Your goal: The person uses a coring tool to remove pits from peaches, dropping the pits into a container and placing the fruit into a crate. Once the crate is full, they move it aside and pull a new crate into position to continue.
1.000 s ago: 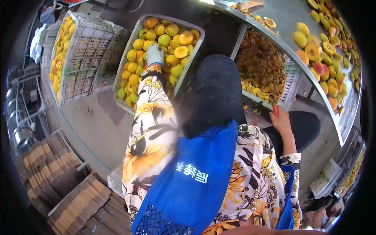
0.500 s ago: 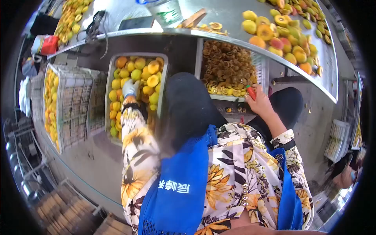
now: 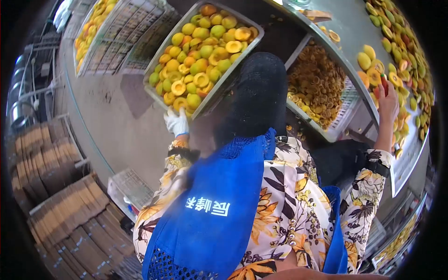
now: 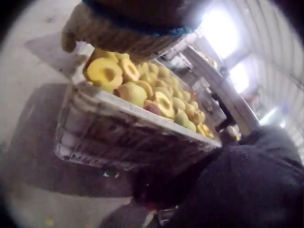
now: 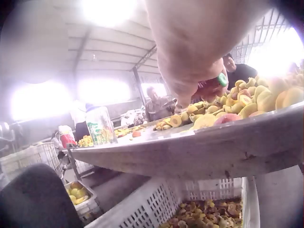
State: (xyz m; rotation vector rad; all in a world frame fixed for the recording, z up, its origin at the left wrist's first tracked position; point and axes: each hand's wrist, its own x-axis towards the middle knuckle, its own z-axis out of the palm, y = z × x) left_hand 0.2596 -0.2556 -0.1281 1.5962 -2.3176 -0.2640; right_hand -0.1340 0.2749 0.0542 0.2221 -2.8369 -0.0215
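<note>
A left hand in a white knit glove (image 3: 177, 123) is at the near corner of a crate (image 3: 148, 89) full of whole and halved yellow-orange fruit (image 3: 200, 65). Its fingers are spread at the rim, holding no fruit. In the left wrist view the glove (image 4: 118, 40) hangs over the corner of the crate (image 4: 128, 111); whether it touches is unclear. The bare right hand (image 3: 388, 105) grips a red-handled tool (image 3: 383, 84) among fruit on the metal table. The right wrist view shows the hand (image 5: 194, 47) around the red handle with its green end (image 5: 222, 79); the fingertips are partly hidden.
Below the metal table (image 5: 199, 149) is a white crate (image 5: 159, 202) of brown scraps. Another crate of fruit (image 3: 114, 37) stands at the upper left, above stacked brown cartons (image 3: 84, 214). A clear container (image 5: 99, 124) stands on the table, with people beyond.
The left hand has moved from amid the crate's fruit to its near corner. The right hand has risen with the tool from beside the scrap crate to the table fruit. The head view has turned.
</note>
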